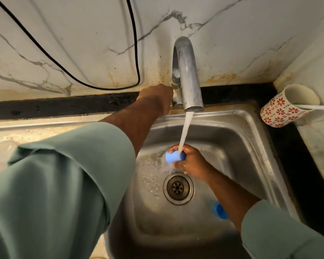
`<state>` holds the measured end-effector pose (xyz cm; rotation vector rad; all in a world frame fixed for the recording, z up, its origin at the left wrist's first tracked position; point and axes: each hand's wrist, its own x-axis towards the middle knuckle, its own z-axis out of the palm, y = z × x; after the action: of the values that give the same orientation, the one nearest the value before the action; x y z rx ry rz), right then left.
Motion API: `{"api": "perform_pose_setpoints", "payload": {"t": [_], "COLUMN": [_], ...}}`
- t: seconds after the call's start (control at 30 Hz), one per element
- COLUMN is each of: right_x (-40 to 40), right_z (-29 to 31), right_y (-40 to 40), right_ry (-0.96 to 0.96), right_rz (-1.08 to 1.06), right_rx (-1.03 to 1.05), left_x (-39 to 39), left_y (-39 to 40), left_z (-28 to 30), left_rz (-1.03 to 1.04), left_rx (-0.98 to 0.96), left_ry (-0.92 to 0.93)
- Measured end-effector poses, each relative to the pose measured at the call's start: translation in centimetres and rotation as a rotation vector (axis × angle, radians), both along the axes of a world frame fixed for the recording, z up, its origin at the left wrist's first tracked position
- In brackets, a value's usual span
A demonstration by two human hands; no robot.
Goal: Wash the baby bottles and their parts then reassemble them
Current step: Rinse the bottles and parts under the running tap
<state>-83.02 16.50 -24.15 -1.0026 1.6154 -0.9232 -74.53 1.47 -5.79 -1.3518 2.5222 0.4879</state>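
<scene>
A domestic kitchen is indicated by a stainless-steel sink basin (pixel 251 146) with a round drain strainer (pixel 178 188), a curved chrome tap (pixel 187 71), a marble-patterned white backsplash (pixel 82 43), and a red-flowered ceramic mug (pixel 284 107).

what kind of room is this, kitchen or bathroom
Most likely a home kitchen. A stainless steel sink with a drain is set into a dark countertop under a gooseneck tap that is running, a patterned mug lies tipped beside the basin, and marble-look panels back the wall.
</scene>
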Motion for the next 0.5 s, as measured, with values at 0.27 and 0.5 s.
{"api": "perform_pose_setpoints", "payload": {"t": [0.27, 0.5], "right_x": [0.2, 0.8], "right_z": [0.7, 0.9], "right_y": [-0.5, 0.0], "right_ry": [0.187, -0.171], "right_rz": [0.378, 0.086], "right_rx": [0.167, 0.154], "left_x": [-0.1, -0.1], "left_y": [0.7, 1.8], "left_z": [-0.1, 0.1], "left_rz": [-0.004, 0.029], "left_rx": [-0.080, -0.120], "left_ry": [-0.068, -0.083]}}
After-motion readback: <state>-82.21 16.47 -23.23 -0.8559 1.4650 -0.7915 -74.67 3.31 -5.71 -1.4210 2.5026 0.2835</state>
